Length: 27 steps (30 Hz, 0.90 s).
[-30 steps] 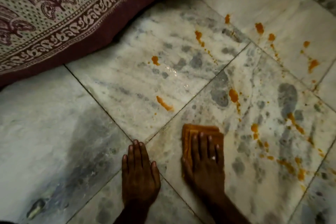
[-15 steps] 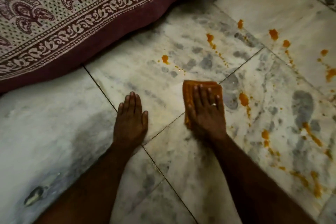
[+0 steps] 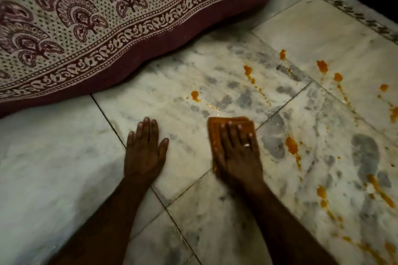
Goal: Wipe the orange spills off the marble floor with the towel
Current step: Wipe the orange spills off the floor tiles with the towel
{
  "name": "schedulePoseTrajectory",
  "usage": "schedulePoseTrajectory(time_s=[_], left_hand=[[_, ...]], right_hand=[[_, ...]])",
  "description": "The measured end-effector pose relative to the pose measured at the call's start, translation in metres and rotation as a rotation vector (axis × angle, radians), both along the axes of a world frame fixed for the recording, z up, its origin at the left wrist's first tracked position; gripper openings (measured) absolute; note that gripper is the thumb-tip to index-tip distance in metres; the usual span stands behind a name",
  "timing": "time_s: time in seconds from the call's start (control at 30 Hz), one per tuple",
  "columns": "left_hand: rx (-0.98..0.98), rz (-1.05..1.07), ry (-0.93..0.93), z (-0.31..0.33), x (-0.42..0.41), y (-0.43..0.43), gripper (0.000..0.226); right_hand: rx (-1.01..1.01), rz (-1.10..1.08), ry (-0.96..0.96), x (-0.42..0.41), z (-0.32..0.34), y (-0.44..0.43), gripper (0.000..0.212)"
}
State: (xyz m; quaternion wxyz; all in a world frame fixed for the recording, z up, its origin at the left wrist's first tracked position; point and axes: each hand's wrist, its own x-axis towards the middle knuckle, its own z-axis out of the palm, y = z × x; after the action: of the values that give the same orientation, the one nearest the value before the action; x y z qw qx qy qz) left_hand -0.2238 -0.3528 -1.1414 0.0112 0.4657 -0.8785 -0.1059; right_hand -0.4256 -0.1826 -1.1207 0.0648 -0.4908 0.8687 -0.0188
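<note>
My right hand lies flat with straight fingers on a folded orange towel and presses it onto the marble floor. My left hand rests flat on the bare marble to the left of it, fingers straight, holding nothing. Orange spills dot the floor: a small blob just beyond the towel, a streak to its right, and several more drops and trails farther right and toward the near right corner.
A cream and maroon patterned bedsheet hangs down to the floor across the far left. A dark patterned border strip runs along the far right edge. Grey veined marble tiles with dark grout lines cover everything else.
My right hand has pushed the towel forward and left over the tile joint; the orange streak that lay ahead of it is gone. My left hand has also moved forward on the floor.
</note>
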Motion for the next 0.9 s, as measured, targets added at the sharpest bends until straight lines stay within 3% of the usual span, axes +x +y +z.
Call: schedulePoseTrajectory(time_s=[0.1, 0.23, 0.37, 0.47, 0.53, 0.63, 0.73, 0.83, 0.9], left_hand=[[0.001, 0.008, 0.002, 0.002, -0.004, -0.023, 0.078], [-0.061, 0.028, -0.006, 0.001, -0.008, -0.018, 0.070], [-0.061, 0.012, -0.010, -0.002, -0.009, -0.020, 0.069], [-0.071, 0.000, -0.003, -0.001, -0.010, -0.019, 0.069], [-0.070, 0.007, 0.006, 0.000, -0.009, -0.019, 0.068], [-0.063, 0.011, 0.013, 0.003, -0.008, -0.019, 0.068], [-0.066, 0.012, 0.017, 0.005, -0.010, -0.018, 0.067], [-0.068, 0.018, -0.007, 0.006, -0.010, -0.017, 0.068], [-0.058, 0.020, -0.006, 0.006, -0.011, -0.017, 0.068]], right_hand=[[0.067, -0.148, -0.006, -0.034, 0.001, 0.028, 0.070], [0.007, -0.372, 0.048, 0.027, -0.004, 0.061, 0.066], [-0.101, -0.086, 0.029, 0.082, -0.006, 0.026, 0.067], [-0.120, 0.165, 0.009, 0.066, -0.007, -0.035, 0.066], [-0.081, 0.170, -0.006, 0.037, -0.004, -0.075, 0.067], [0.007, 0.034, 0.006, -0.017, -0.005, -0.096, 0.067], [0.035, -0.165, 0.004, -0.034, -0.005, -0.063, 0.067], [0.014, -0.378, -0.033, 0.011, -0.002, -0.017, 0.068], [-0.029, -0.332, 0.007, 0.061, 0.000, -0.001, 0.068]])
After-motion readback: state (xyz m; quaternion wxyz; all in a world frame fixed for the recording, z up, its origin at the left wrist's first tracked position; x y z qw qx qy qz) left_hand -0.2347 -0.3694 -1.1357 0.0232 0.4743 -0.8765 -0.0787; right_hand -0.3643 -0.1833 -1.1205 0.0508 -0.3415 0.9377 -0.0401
